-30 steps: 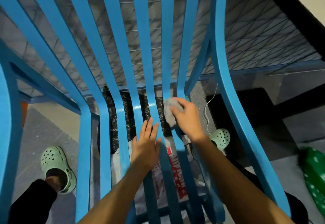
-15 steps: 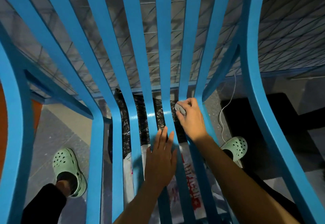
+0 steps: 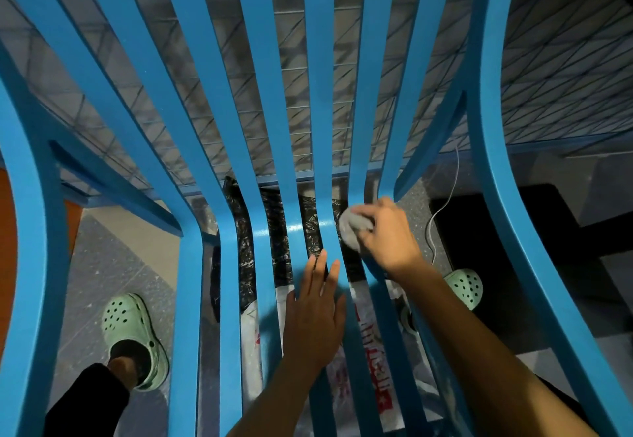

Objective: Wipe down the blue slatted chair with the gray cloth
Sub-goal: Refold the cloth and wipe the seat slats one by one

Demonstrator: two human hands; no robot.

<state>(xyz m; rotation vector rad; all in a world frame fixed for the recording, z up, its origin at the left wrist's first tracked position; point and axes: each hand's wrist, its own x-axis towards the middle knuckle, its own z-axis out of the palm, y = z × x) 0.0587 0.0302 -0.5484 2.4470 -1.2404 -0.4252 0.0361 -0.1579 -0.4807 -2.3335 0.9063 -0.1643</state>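
Observation:
The blue slatted chair (image 3: 191, 265) fills the view, its slats running from the backrest at the top down into the seat. My right hand (image 3: 387, 234) grips the balled gray cloth (image 3: 352, 231) and presses it on a slat at the bend between back and seat, right of centre. My left hand (image 3: 317, 313) lies flat on the seat slats just below and left of it, fingers straight and together. Most of the cloth is hidden under my fingers.
Under the seat lie a black plastic bag (image 3: 279, 220) and a white bag with red print (image 3: 373, 340). My feet in pale green clogs (image 3: 133, 334) stand on the gray floor either side. A white cord (image 3: 445, 203) hangs at the right, and wire mesh (image 3: 298, 70) shows behind the backrest.
My right hand with the cloth has shifted one slat to the right along the bend. My left hand has followed slightly right, staying flat on the seat.

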